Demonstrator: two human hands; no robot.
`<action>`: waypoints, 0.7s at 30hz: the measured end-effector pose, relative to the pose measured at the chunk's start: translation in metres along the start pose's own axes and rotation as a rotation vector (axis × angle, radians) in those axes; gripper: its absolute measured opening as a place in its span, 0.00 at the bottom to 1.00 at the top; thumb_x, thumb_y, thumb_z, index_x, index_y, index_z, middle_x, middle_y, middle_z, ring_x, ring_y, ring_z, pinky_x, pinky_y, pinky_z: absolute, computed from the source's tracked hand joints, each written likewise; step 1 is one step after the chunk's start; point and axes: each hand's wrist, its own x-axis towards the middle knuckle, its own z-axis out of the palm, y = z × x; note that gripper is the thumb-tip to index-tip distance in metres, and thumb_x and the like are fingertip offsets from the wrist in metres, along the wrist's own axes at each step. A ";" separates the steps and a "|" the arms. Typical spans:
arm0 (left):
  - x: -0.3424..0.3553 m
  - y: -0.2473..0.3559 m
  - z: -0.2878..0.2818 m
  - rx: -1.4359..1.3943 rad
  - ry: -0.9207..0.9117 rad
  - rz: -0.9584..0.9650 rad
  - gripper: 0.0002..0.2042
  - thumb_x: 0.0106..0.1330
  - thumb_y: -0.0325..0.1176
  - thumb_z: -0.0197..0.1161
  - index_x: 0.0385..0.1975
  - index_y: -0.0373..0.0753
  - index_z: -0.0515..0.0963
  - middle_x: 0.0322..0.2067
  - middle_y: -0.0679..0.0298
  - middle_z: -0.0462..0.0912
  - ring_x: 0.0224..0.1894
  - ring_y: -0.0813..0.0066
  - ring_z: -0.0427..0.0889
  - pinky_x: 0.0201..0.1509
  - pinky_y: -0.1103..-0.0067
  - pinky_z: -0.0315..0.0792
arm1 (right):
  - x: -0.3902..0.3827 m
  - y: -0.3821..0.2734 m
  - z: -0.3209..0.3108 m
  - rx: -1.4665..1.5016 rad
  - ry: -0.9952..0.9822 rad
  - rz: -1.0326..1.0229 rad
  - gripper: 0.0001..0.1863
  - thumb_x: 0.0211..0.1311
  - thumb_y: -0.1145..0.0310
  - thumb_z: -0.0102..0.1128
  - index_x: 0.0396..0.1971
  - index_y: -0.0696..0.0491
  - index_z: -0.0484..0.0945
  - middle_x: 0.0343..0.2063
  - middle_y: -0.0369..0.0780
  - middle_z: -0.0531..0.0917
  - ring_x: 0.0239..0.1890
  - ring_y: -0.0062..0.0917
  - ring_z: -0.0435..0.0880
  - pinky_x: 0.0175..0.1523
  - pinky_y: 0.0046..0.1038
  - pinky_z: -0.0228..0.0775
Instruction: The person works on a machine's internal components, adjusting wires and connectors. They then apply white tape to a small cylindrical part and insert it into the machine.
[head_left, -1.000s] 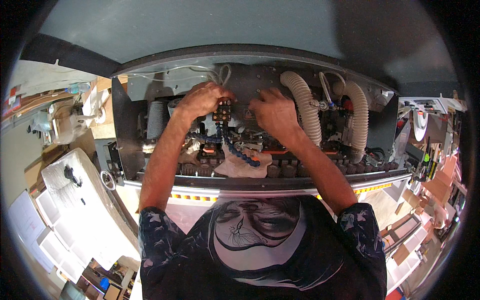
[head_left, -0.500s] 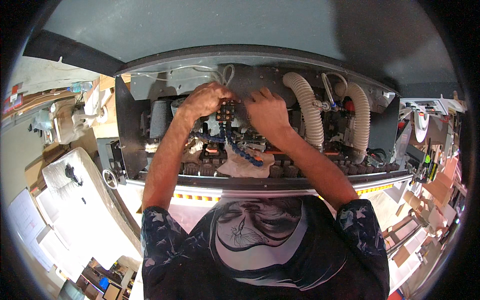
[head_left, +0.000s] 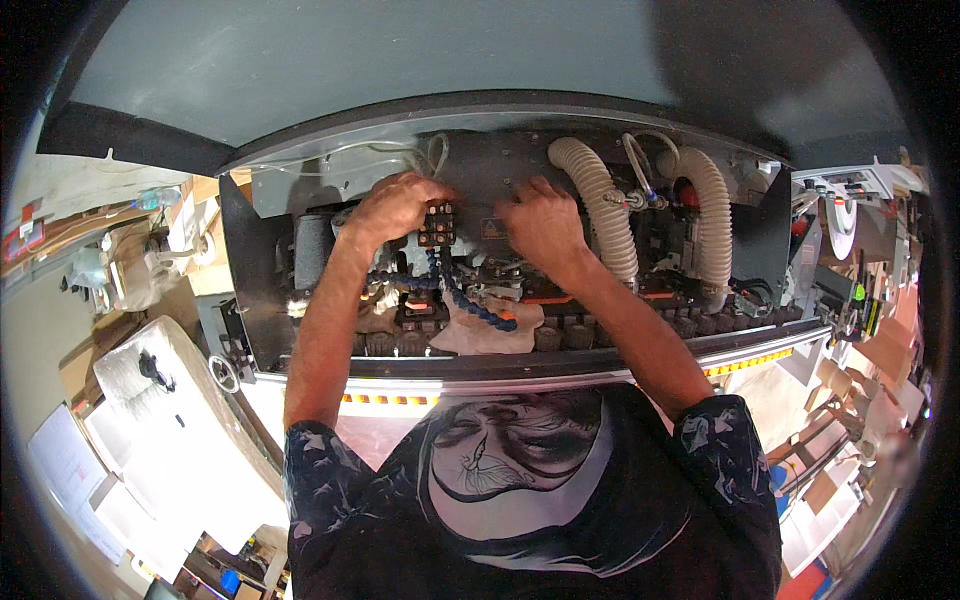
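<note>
My left hand (head_left: pixel 397 213) is closed at the upper left of a small black block (head_left: pixel 437 226) with brass-coloured fittings, its fingertips curled over the block's top. Two blue segmented hoses (head_left: pixel 478 308) run from below the block, one bending left, the other down to the right. To the block's right, my right hand (head_left: pixel 545 228) hangs apart from it, back up and fingers curled inward. What those fingers hold, if anything, is hidden. A crumpled pale cloth (head_left: pixel 485 332) lies beneath the hoses. Both hands are inside an opened dark machine housing (head_left: pixel 262 290).
Two ribbed beige hoses (head_left: pixel 603 205) (head_left: pixel 714 230) arch down at the right. A raised grey cover (head_left: pixel 450 50) spans above my hands. A row of dark rollers (head_left: pixel 547 337) lines the near edge. A handwheel (head_left: pixel 224 374) and a plastic-wrapped white slab (head_left: pixel 190 430) are at left.
My right hand has drawn away from the block to the right. My left hand stays at the block. The whole view has shifted slightly.
</note>
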 end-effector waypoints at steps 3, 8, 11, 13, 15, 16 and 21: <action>0.002 -0.009 0.004 -0.054 -0.030 0.015 0.15 0.68 0.26 0.65 0.49 0.53 0.89 0.47 0.67 0.91 0.49 0.63 0.90 0.56 0.64 0.83 | 0.006 -0.012 -0.012 -0.031 0.006 -0.066 0.07 0.54 0.66 0.70 0.33 0.50 0.90 0.40 0.45 0.86 0.50 0.37 0.86 0.44 0.38 0.84; 0.000 0.005 -0.007 0.014 -0.030 -0.002 0.15 0.67 0.26 0.65 0.49 0.51 0.89 0.48 0.66 0.91 0.49 0.63 0.90 0.55 0.66 0.83 | 0.024 -0.034 -0.032 -0.089 -0.015 -0.094 0.08 0.53 0.68 0.66 0.31 0.51 0.90 0.37 0.44 0.88 0.49 0.38 0.87 0.40 0.39 0.85; -0.001 -0.007 0.000 -0.011 -0.010 0.009 0.16 0.65 0.25 0.65 0.49 0.50 0.89 0.48 0.64 0.91 0.50 0.63 0.90 0.55 0.66 0.83 | 0.029 -0.047 -0.037 -0.091 -0.040 -0.122 0.06 0.52 0.71 0.69 0.29 0.56 0.89 0.38 0.44 0.87 0.49 0.35 0.86 0.41 0.38 0.86; -0.002 -0.006 -0.001 0.026 0.007 0.032 0.16 0.64 0.24 0.65 0.49 0.49 0.89 0.48 0.63 0.91 0.50 0.62 0.89 0.55 0.66 0.83 | 0.033 -0.051 -0.035 -0.129 -0.086 -0.114 0.07 0.53 0.71 0.69 0.31 0.55 0.89 0.38 0.44 0.87 0.49 0.36 0.86 0.41 0.38 0.86; -0.002 -0.008 -0.001 0.051 0.002 0.031 0.17 0.63 0.24 0.66 0.49 0.49 0.89 0.48 0.62 0.91 0.51 0.61 0.89 0.55 0.65 0.83 | 0.035 -0.051 -0.031 -0.142 -0.102 -0.111 0.08 0.53 0.70 0.69 0.33 0.54 0.89 0.38 0.44 0.87 0.49 0.37 0.87 0.42 0.39 0.85; -0.002 -0.009 0.001 0.058 -0.011 0.018 0.18 0.62 0.23 0.66 0.50 0.49 0.89 0.48 0.62 0.91 0.51 0.61 0.89 0.55 0.65 0.83 | 0.034 -0.046 -0.025 -0.136 -0.095 -0.112 0.08 0.54 0.69 0.69 0.34 0.53 0.89 0.37 0.43 0.87 0.49 0.37 0.87 0.42 0.40 0.85; 0.000 0.003 -0.005 0.040 -0.056 -0.028 0.20 0.61 0.24 0.67 0.52 0.50 0.88 0.46 0.61 0.91 0.51 0.59 0.89 0.56 0.64 0.83 | 0.016 0.003 0.020 -0.017 -0.134 -0.022 0.09 0.57 0.65 0.67 0.36 0.48 0.90 0.43 0.40 0.87 0.55 0.38 0.84 0.55 0.45 0.81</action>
